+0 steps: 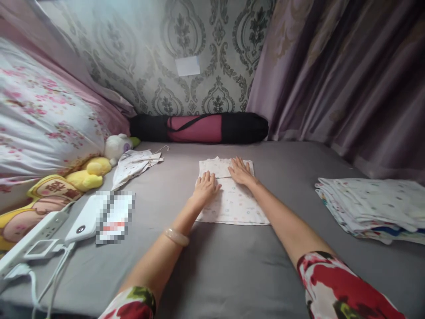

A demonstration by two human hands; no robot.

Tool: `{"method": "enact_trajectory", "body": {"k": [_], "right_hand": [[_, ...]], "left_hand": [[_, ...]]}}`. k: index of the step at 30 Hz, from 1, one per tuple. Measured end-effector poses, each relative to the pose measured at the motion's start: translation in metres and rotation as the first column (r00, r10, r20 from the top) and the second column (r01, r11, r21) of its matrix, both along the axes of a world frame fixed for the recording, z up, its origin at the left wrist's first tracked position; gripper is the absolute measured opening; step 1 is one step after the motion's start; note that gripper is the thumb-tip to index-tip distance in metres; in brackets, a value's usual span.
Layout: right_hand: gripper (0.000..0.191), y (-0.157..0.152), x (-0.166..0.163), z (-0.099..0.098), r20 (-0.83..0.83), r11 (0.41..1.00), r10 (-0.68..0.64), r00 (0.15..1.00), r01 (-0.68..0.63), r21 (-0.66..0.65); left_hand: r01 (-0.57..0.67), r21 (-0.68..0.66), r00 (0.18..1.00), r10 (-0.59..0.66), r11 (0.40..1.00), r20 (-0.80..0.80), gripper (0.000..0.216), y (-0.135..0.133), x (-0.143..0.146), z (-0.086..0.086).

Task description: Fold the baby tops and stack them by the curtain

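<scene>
A white patterned cloth garment (236, 204) lies flat on the grey sheet in front of me, its far part folded over toward me. My left hand (206, 188) rests on its left side near the folded edge, fingers spread. On the far right of the folded part, my right hand (241, 171) lies flat with its fingers apart. Neither hand grips the fabric. Parts of the garment are hidden under both hands.
A folded stack of cloths (372, 204) sits at the right. To the left are a garment on a hanger (136, 164), plush toys (88, 173), a power strip (33, 239) and a white device (88, 217) with cables. A black-and-maroon roll bag (199, 128) lies along the wall.
</scene>
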State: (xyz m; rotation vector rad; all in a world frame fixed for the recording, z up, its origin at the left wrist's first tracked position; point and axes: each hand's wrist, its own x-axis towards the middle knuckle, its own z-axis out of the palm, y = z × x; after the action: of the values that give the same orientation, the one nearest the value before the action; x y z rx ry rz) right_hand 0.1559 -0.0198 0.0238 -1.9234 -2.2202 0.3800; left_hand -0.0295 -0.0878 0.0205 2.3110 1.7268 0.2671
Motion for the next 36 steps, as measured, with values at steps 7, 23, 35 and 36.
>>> {"method": "enact_trajectory", "body": {"k": [7,23,35,36], "right_hand": [[0.057,-0.019,-0.002,-0.009,0.113,0.995,0.09,0.989,-0.094,0.028],[0.059,-0.009,-0.069,0.001,0.153,0.972,0.226,0.962,-0.232,0.023],[0.061,0.008,-0.083,-0.014,0.12,0.966,0.256,0.959,-0.257,-0.01],[0.062,0.009,-0.083,-0.012,0.109,0.966,0.259,0.96,-0.257,-0.027]], "left_hand": [[-0.027,0.033,0.998,0.029,0.999,-0.049,0.067,-0.024,0.007,-0.015],[-0.071,0.219,0.989,0.097,0.973,-0.111,0.072,-0.029,0.002,-0.029],[-0.133,0.149,0.986,0.145,0.98,-0.077,0.077,-0.031,0.004,-0.022],[-0.134,0.151,0.987,0.146,0.979,-0.072,0.077,-0.031,0.005,-0.022]]}}
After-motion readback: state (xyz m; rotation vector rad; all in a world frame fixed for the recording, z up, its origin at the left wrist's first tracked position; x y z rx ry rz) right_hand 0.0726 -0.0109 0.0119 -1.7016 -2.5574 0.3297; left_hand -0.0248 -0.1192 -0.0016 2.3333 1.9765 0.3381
